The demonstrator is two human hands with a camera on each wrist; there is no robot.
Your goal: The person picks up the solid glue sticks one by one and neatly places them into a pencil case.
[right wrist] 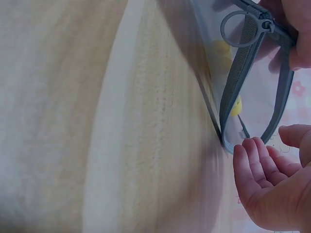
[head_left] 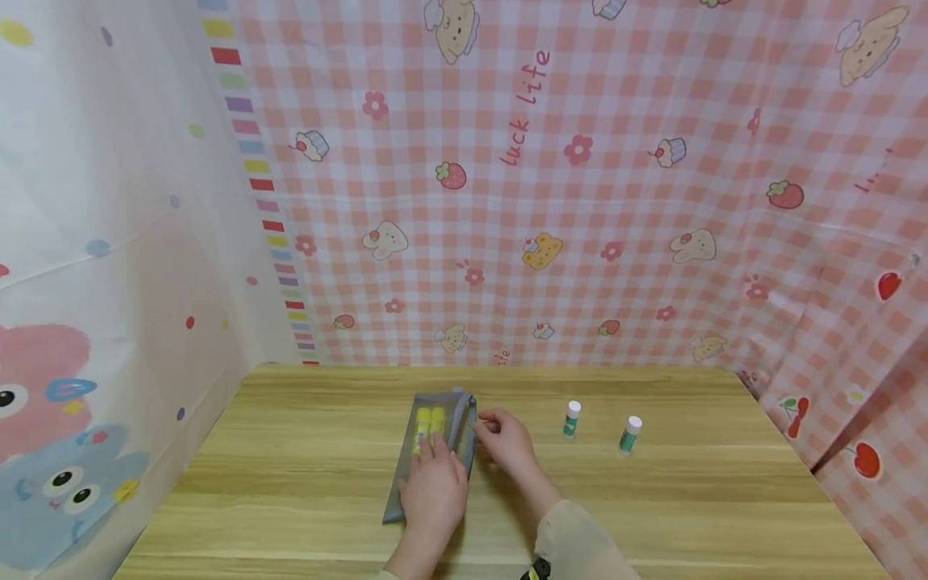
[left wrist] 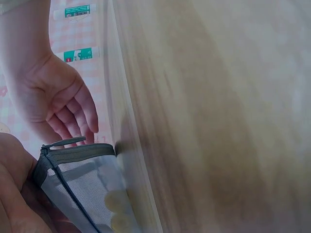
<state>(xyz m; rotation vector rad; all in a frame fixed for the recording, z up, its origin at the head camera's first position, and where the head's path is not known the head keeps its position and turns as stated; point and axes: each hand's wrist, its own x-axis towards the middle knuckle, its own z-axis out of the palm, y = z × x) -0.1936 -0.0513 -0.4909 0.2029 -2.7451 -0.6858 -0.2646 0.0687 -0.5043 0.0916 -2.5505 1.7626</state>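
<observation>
A grey mesh zipper pouch (head_left: 395,506) lies on the table with two yellow tubes (head_left: 423,427) inside, side by side. My left hand (head_left: 435,491) lies over its near part and holds the pouch by the zipper edge; some fingers show behind the mesh in the right wrist view. The zipper (right wrist: 241,63) gapes along the right side, with a ring pull (right wrist: 235,29) near the left hand. At the far end of that opening is my right hand (head_left: 507,439), empty, its fingers loosely bent and fingertips (right wrist: 250,143) right at the zipper edge.
Two green tubes with white caps, one nearer (head_left: 630,435) and one farther (head_left: 572,420), stand upright to the right of the right hand. Patterned cloths (head_left: 507,201) hang behind the wooden table (head_left: 290,451) and at both sides.
</observation>
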